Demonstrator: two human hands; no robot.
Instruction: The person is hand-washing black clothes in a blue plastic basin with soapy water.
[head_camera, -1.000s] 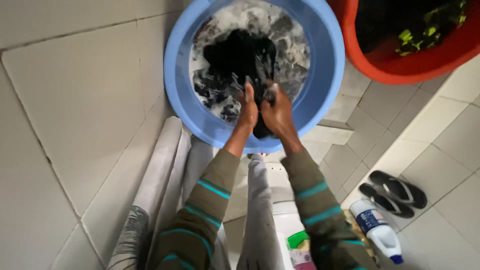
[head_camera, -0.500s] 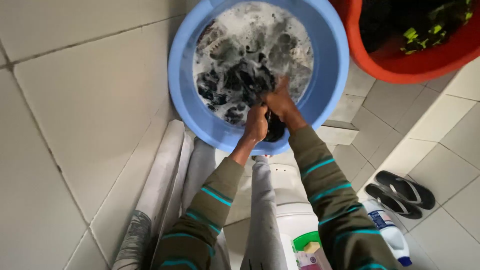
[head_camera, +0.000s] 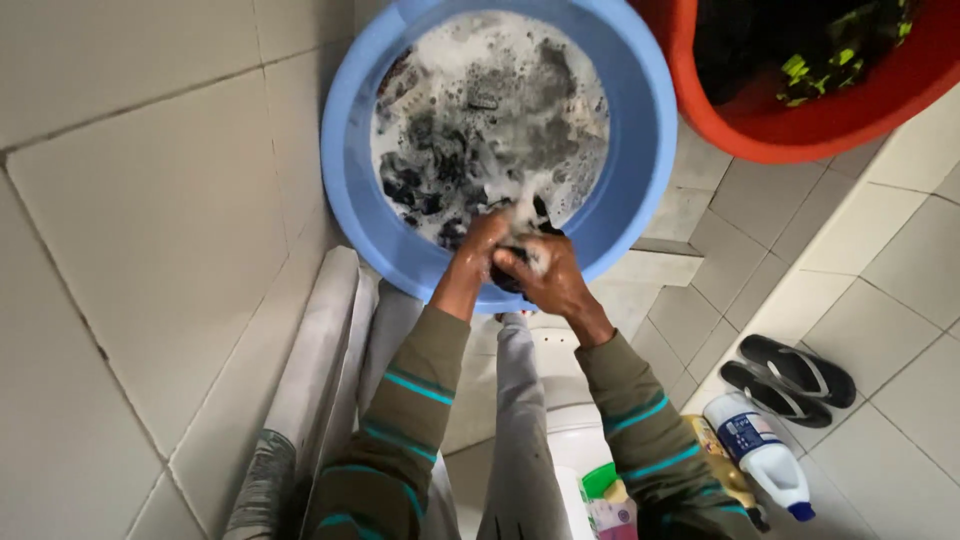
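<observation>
A blue plastic basin on the tiled floor holds soapy grey water with a black garment mostly under the foam. At the basin's near rim my left hand and my right hand press together, both closed around a bunched part of the black garment, with suds on the knuckles. My sleeves are olive with teal stripes.
A red tub with dark and green clothes stands at the top right. Black sandals lie on the floor at right, with a white bottle with a blue cap and a yellow bottle near them. Tiled wall at left.
The large black mass of cloth has sunk under the foam. Both hands have drawn back to the near rim and closed together on a small bunch of it.
</observation>
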